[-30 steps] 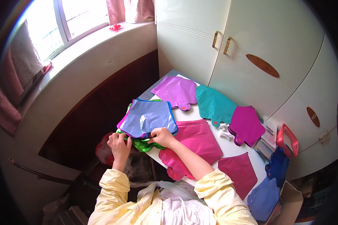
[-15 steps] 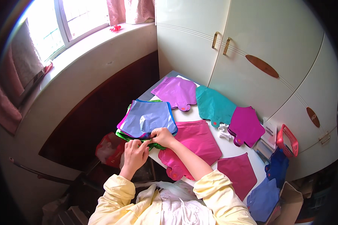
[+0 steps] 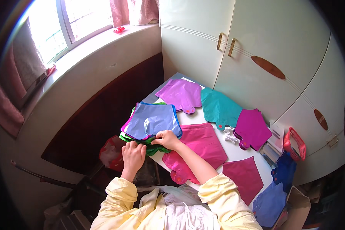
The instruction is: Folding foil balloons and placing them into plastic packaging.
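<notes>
Pinching near edge of foil stack (image 3: 154, 117) with right grip (image 3: 167, 140); touching with left grip (image 3: 133, 156), unclear if closed. Likely light, slippery; take by edges.

Smooth, glossy, plastic-looking silvery-blue sheet (image 3: 157, 115)

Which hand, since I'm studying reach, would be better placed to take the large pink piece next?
Probably the right hand: it is nearer, with its forearm over the large pink piece. The left hand is farther left; both hands are at the near edge of the stack.
</notes>
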`<action>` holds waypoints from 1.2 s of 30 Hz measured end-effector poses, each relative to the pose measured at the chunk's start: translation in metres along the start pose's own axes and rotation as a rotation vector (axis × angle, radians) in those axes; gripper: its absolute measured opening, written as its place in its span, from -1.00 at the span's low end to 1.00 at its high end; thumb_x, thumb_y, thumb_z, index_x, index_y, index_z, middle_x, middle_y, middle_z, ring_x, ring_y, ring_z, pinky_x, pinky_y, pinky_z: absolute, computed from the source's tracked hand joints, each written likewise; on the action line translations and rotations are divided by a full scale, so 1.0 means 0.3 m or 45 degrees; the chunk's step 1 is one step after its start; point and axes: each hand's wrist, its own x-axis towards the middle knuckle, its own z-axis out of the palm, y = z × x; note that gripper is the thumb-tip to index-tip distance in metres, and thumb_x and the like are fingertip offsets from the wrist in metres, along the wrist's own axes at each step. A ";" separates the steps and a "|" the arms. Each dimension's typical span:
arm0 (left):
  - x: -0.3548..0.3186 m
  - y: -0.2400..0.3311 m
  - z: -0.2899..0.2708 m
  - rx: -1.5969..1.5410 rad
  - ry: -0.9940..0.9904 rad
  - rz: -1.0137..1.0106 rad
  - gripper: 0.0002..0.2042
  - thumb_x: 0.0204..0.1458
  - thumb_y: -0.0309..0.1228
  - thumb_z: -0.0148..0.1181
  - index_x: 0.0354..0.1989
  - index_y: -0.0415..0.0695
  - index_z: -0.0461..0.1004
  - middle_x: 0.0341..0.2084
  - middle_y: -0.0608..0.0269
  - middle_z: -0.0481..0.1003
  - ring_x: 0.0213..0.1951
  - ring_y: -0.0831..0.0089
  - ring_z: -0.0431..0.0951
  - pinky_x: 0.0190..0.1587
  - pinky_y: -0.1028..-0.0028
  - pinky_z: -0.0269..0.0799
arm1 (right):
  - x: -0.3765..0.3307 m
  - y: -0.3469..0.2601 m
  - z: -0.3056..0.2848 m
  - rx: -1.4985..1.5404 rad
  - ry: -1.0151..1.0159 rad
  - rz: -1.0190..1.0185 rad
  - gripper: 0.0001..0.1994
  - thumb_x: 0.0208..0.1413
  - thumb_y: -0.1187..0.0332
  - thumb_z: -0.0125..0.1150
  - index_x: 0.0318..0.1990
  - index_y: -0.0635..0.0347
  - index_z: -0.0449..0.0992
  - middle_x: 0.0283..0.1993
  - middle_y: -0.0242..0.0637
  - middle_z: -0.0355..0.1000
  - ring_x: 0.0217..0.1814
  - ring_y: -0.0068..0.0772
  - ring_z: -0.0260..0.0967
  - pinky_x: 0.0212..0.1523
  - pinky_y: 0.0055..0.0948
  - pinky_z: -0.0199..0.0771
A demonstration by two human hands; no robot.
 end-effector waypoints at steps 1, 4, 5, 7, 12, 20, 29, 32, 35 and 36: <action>-0.001 -0.019 0.020 0.006 0.005 -0.027 -0.83 0.03 -0.26 0.12 -0.49 -0.07 0.48 -0.46 0.29 0.35 -0.32 0.30 0.36 -0.28 0.30 0.18 | 0.000 0.002 -0.002 -0.018 -0.020 0.003 -0.74 -0.22 0.24 0.41 -0.49 0.26 0.55 -0.55 -0.14 0.45 -0.52 -0.31 0.41 -0.44 -0.39 0.35; 0.025 -0.068 0.060 0.119 0.001 -0.104 -0.80 -0.02 -0.23 0.15 -0.44 -0.10 0.50 -0.43 0.27 0.37 -0.24 0.28 0.36 -0.22 0.28 0.20 | -0.007 0.014 -0.002 -0.015 0.030 -0.137 -0.75 -0.21 0.26 0.40 -0.44 0.26 0.55 -0.51 -0.14 0.47 -0.50 -0.32 0.42 -0.42 -0.40 0.36; 0.035 -0.077 0.067 0.159 0.018 -0.117 -0.79 -0.03 -0.22 0.16 -0.43 -0.11 0.51 -0.43 0.26 0.37 -0.23 0.28 0.36 -0.20 0.27 0.21 | -0.010 0.019 -0.002 -0.017 0.025 -0.137 -0.75 -0.20 0.28 0.40 -0.43 0.26 0.55 -0.49 -0.15 0.47 -0.49 -0.34 0.42 -0.41 -0.42 0.36; 0.049 -0.079 0.072 0.210 -0.025 -0.107 -0.69 -0.09 -0.11 0.22 -0.36 -0.12 0.53 -0.33 0.22 0.42 -0.13 0.25 0.36 -0.09 0.26 0.19 | -0.012 0.012 -0.006 -0.022 0.016 -0.136 -0.76 -0.20 0.32 0.41 -0.40 0.26 0.55 -0.46 -0.18 0.47 -0.47 -0.39 0.42 -0.41 -0.44 0.36; 0.040 -0.084 0.108 0.166 -0.174 -0.141 -0.46 -0.09 0.04 0.19 -0.04 -0.11 0.46 -0.03 -0.04 0.42 0.09 0.12 0.31 0.07 0.20 0.11 | -0.024 -0.053 -0.039 -0.129 0.269 -0.338 -0.83 -0.16 0.41 0.35 -0.39 0.27 0.54 -0.40 -0.12 0.49 -0.36 -0.19 0.48 -0.35 -0.37 0.41; 0.038 -0.088 0.097 0.256 -0.332 -0.149 -0.42 -0.01 0.18 0.03 0.21 0.30 0.29 0.11 -0.22 0.30 0.14 -0.05 0.27 0.17 0.05 0.02 | 0.024 -0.118 -0.221 0.148 0.747 -0.251 -0.92 -0.06 0.49 0.28 -0.37 0.26 0.55 -0.57 -0.23 0.47 -0.55 -0.62 0.35 -0.47 -0.52 0.32; 0.055 -0.072 0.041 0.301 -0.450 -0.227 -0.35 -0.04 0.26 0.00 0.20 0.23 0.31 0.09 -0.33 0.27 0.13 -0.09 0.28 0.21 0.00 -0.02 | 0.006 -0.101 -0.578 0.714 1.164 -0.256 -0.96 0.00 0.53 0.27 -0.37 0.29 0.57 -0.41 -0.42 0.50 -0.40 -0.69 0.33 -0.31 -0.64 0.33; 0.059 -0.073 0.052 0.298 -0.401 -0.198 -0.34 -0.06 0.28 -0.01 0.18 0.21 0.33 0.05 -0.32 0.30 0.14 -0.07 0.28 0.22 -0.03 -0.03 | -0.047 -0.138 -0.678 0.683 1.243 -0.247 -0.94 0.01 0.54 0.26 -0.34 0.31 0.57 -0.39 -0.40 0.51 -0.39 -0.66 0.35 -0.29 -0.62 0.34; 0.056 -0.077 0.060 0.293 -0.414 -0.216 -0.34 -0.06 0.29 -0.01 0.18 0.21 0.34 0.03 -0.30 0.31 0.14 -0.05 0.28 0.22 -0.04 -0.04 | -0.086 -0.158 -0.756 0.566 1.291 -0.288 -0.92 0.01 0.53 0.26 -0.32 0.31 0.57 -0.38 -0.42 0.51 -0.38 -0.67 0.34 -0.28 -0.62 0.34; 0.059 -0.071 0.059 0.290 -0.414 -0.217 -0.33 -0.06 0.29 -0.01 0.18 0.21 0.34 0.03 -0.30 0.32 0.14 -0.04 0.28 0.23 -0.04 -0.04 | -0.117 -0.178 -0.787 0.530 1.318 -0.290 -0.92 0.02 0.53 0.26 -0.31 0.31 0.57 -0.37 -0.42 0.51 -0.38 -0.67 0.34 -0.28 -0.63 0.34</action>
